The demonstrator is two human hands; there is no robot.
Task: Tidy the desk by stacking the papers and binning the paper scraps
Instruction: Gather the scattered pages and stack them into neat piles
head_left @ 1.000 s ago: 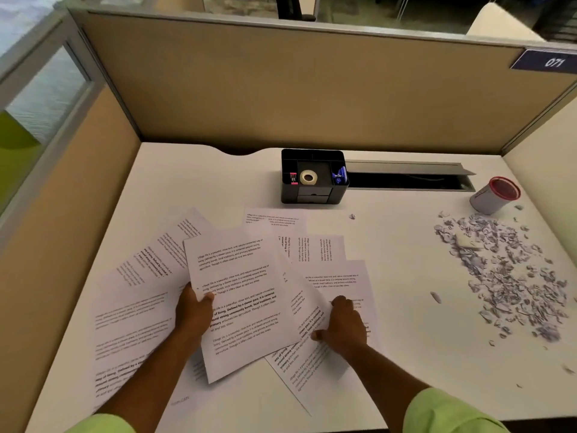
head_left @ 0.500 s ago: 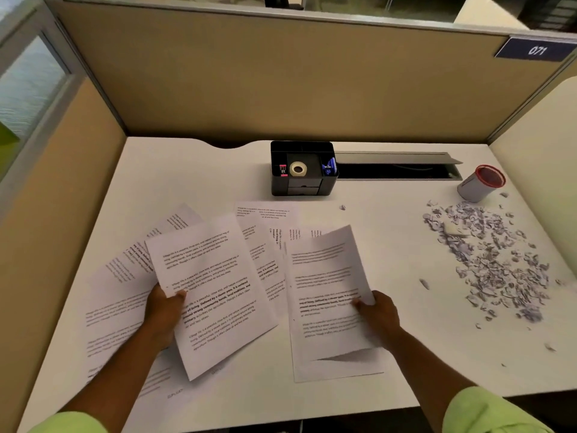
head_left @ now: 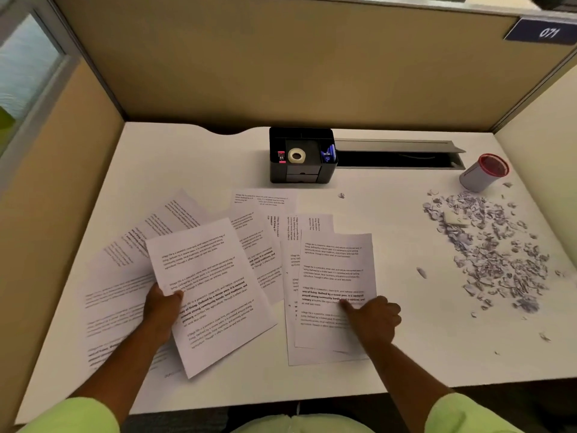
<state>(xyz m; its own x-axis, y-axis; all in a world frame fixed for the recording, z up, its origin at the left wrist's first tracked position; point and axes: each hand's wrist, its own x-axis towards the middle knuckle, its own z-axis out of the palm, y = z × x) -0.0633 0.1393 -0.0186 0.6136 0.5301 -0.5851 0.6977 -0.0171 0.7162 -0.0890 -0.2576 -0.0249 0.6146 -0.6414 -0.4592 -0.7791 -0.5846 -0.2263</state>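
Several printed sheets lie fanned over the left and middle of the white desk (head_left: 390,354). My left hand (head_left: 164,309) grips the left edge of a tilted sheet (head_left: 212,292), thumb on top. My right hand (head_left: 373,320) holds another sheet (head_left: 335,276) by its right edge, thumb pressed on the print, over a second sheet lying beneath. More papers (head_left: 125,267) spread out under and left of my left hand. A pile of paper scraps (head_left: 496,248) covers the right side of the desk. A small red-rimmed bin (head_left: 482,173) lies on its side behind the scraps.
A black desk organiser (head_left: 301,156) with a tape roll stands at the back centre. An open cable slot (head_left: 396,154) runs to its right. Beige partition walls close the desk on three sides. Stray scraps (head_left: 421,272) lie between papers and pile.
My right hand drew one sheet out of the fan and carried it right, onto another sheet. My left hand shifted its sheet slightly left. The camera moved closer.
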